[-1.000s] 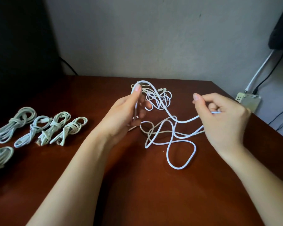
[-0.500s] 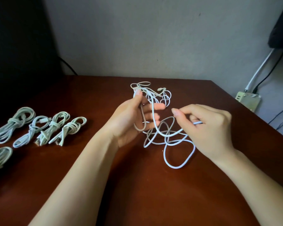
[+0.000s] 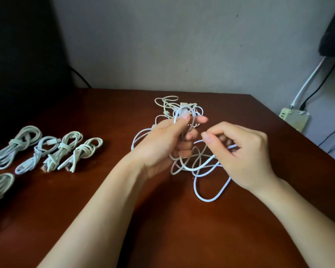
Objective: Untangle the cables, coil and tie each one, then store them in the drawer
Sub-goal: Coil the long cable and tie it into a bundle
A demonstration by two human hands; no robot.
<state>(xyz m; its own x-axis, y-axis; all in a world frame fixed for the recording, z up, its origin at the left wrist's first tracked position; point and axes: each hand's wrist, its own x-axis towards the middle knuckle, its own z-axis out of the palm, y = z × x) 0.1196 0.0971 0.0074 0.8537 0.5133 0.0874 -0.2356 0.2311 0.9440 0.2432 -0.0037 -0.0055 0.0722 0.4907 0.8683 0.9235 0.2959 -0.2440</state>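
Two grips: left hand (image 3: pixel 162 146), right hand (image 3: pixel 244 155) pinch white cable (image 3: pixel 208 200) | tied bundle (image 3: pixel 0 182) cut off

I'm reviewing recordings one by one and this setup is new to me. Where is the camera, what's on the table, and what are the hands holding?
No machine here: a person works bare-handed, filmed by one head-worn camera looking forward and down. On the dark red-brown wooden table lies a tangle of thin white cables. The left hand grips several of its loops; the right hand holds one strand. To the left lie coiled, tied white cable bundles. A beige power strip sits beyond the table's right edge. No drawer shows.
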